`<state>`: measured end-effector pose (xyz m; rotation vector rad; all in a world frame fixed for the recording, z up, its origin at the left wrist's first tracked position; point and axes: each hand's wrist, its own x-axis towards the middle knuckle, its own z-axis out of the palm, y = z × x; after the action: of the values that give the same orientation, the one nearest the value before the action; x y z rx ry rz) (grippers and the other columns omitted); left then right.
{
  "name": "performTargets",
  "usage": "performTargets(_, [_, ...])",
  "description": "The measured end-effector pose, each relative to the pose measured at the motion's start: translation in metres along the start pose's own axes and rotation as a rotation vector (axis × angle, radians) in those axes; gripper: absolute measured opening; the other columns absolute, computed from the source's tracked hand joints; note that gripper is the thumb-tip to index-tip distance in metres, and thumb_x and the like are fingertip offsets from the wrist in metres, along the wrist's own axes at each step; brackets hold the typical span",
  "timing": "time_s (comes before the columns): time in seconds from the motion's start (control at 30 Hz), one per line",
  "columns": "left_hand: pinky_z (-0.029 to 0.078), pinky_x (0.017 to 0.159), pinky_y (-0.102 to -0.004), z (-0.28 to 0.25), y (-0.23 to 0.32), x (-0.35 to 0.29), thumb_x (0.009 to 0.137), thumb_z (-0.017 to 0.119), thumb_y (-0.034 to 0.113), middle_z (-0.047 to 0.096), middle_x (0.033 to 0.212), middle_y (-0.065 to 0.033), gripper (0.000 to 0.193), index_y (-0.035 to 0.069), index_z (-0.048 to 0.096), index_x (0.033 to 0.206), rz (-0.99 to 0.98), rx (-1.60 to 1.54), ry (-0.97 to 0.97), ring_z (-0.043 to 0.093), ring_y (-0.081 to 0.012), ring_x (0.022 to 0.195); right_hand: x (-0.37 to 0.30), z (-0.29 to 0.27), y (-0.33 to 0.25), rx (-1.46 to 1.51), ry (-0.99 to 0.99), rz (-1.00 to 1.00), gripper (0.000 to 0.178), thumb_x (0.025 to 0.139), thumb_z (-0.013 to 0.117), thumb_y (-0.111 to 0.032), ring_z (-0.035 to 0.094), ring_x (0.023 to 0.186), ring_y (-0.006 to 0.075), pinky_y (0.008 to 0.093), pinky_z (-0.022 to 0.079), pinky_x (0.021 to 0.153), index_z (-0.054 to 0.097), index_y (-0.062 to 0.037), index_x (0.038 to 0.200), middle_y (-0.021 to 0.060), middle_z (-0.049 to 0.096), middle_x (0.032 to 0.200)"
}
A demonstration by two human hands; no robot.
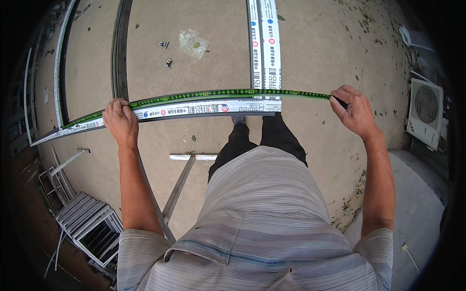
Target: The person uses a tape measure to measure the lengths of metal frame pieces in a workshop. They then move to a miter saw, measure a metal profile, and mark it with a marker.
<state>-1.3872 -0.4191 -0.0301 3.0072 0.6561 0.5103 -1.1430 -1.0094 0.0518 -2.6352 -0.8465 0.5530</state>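
A green tape measure [228, 93] is pulled out along the near bar [179, 109] of a metal window frame covered in printed white film. My left hand [120, 123] is closed over the tape and the bar, toward the left part of the frame. Past the frame's right corner, my right hand [356, 110] grips the tape's dark end, most of it hidden by the fingers. Between this hand and the corner the tape hangs free in the air. Toward the left, the tape runs on along the bar beyond my left hand.
Upright frame bars [122, 48] run away from me. Small metal fittings [168, 63] and a clear plastic bag [193, 43] lie on the floor inside the frame. A metal stand [179, 186] is below. Stacked white frames [90, 220] sit lower left; an air-conditioner unit [425, 112] stands right.
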Motion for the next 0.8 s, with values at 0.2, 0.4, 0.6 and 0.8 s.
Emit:
performTargets(0.2, [0.044,0.108,-0.0482,0.0017,0.0012,0.0002,0.102,0.06,0.008,0.074,0.115,-0.0069,0.007,0.01,0.065,0.098,0.012,-0.01,0.023,0.066,-0.0331,0.114,-0.0012,0.0004,0.0002,-0.004,0.012,-0.007,0.023,0.102,0.071,-0.022,0.07,0.085,0.034,0.0433,0.057,0.078,0.08,-0.0007,0.103,0.0129,0.074,0.098])
performTargets(0.4, [0.044,0.107,-0.0476,0.0028,0.0015,0.0002,0.101,0.06,0.007,0.073,0.115,-0.0063,0.007,0.011,0.064,0.097,0.013,-0.012,0.03,0.065,-0.0327,0.113,-0.0021,0.0009,-0.0006,0.001,0.026,-0.007,0.023,0.102,0.071,-0.022,0.07,0.085,0.0342,0.0433,0.057,0.078,0.079,-0.0008,0.102,0.0127,0.074,0.098])
performTargets(0.6, [0.044,0.107,-0.047,0.0042,-0.0011,0.0009,0.101,0.06,0.007,0.073,0.115,-0.0062,0.007,0.011,0.064,0.097,0.016,-0.02,0.035,0.065,-0.0324,0.114,-0.0023,0.0023,-0.0004,0.008,0.025,0.005,0.023,0.102,0.071,-0.022,0.07,0.084,0.0336,0.0432,0.057,0.077,0.08,-0.0002,0.103,0.0128,0.074,0.097])
performTargets(0.8, [0.044,0.108,-0.0466,0.0063,-0.0032,0.0003,0.1,0.06,0.007,0.074,0.116,-0.0063,0.007,0.01,0.066,0.098,0.013,-0.019,0.037,0.066,-0.0324,0.114,-0.0019,0.0018,-0.0003,0.008,0.023,-0.006,0.023,0.102,0.071,-0.021,0.07,0.083,0.0328,0.043,0.057,0.077,0.08,-0.0002,0.103,0.0129,0.074,0.097])
